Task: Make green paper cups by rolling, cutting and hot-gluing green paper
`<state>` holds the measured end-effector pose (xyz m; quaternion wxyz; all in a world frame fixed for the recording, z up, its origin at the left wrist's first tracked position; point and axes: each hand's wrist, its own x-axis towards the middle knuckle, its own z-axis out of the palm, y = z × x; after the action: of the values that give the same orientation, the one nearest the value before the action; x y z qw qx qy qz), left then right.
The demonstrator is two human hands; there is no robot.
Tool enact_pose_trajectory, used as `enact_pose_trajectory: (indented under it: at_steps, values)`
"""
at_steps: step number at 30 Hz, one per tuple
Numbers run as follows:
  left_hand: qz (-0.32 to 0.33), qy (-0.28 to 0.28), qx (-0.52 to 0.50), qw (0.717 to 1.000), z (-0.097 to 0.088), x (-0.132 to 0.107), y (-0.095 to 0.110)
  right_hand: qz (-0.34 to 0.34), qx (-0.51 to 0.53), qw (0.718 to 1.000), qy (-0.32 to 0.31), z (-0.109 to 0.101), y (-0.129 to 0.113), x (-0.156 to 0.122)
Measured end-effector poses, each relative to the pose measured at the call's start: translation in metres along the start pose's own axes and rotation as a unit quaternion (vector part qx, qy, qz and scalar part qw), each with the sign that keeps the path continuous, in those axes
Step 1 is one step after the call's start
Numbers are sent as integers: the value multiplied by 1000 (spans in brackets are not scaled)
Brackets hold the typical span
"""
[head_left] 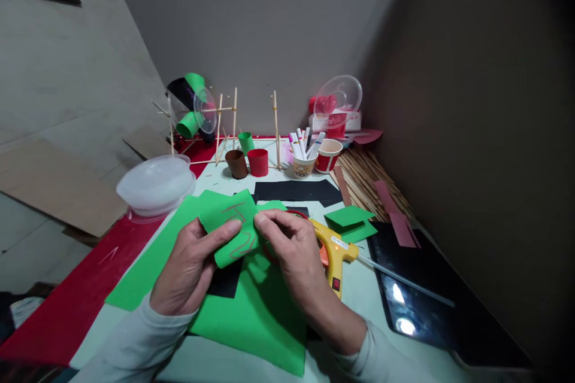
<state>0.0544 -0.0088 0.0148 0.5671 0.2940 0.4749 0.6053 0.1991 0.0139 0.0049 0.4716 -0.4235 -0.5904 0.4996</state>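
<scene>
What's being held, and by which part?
Left hand holds the green lettered piece by its left side; right hand at its right edge, grip unclear.

We count one left hand (186, 266), one right hand (296, 251), one lettered green piece (236, 245), one yellow glue gun (336, 248) and one glossy black slab (440, 326). On the table we see three small standing cylinders (258, 163): one brown, one red, one green. We find two cups (327, 161), one folded green card (353, 214) and several markers (298, 147), too overlapped for us to number.
</scene>
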Motion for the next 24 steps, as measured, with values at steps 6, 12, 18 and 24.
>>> enact_pose_trajectory:
  at_steps: [6,12,18,24]
  values:
    - [-18,-18,5,1000,-9,12,11,-38,-155,986,-41,-21,-6,14]
    - [-46,-25,3,999,-26,27,26,-32,-454,886,-90,-32,5,22]
    - [-52,-12,-17,998,-33,31,32,-45,-570,806,-153,-21,26,18]
    - [-53,9,-30,998,-35,24,36,-72,-535,834,-117,-25,27,14]
